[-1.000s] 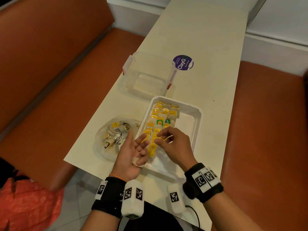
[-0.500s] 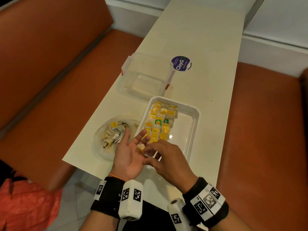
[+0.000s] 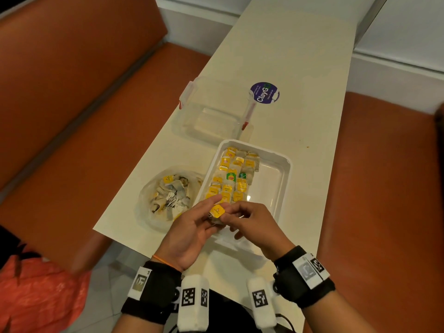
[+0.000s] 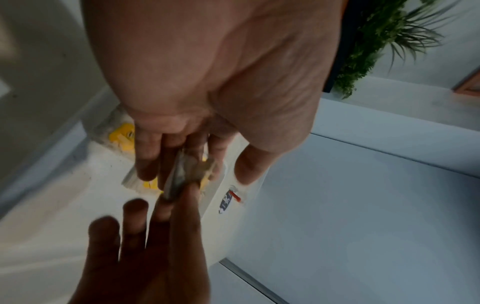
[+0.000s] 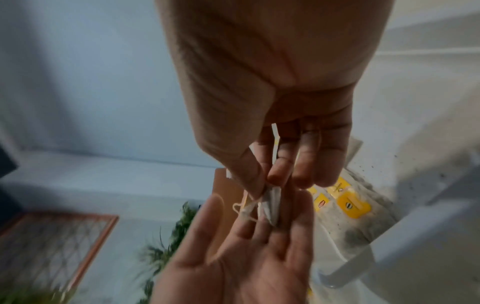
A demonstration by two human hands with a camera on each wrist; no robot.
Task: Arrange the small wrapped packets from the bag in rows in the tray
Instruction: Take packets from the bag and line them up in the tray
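Observation:
A white tray lies on the cream table, with several yellow-tagged packets in rows along its left side. Left of it sits the clear bag with more packets. Over the tray's near end, my left hand is palm up with fingers nearly straight, and one packet lies on them. My right hand pinches that packet between thumb and forefinger. In the left wrist view the packet stands edge-on between both hands.
A clear plastic container with red clips stands beyond the tray, next to a purple round sticker. Orange bench seats flank the narrow table. An orange bag lies low on the left.
My right hand left the rows in the tray, came back to my left palm and now pinches a packet there. Both hands have risen slightly over the tray's near end.

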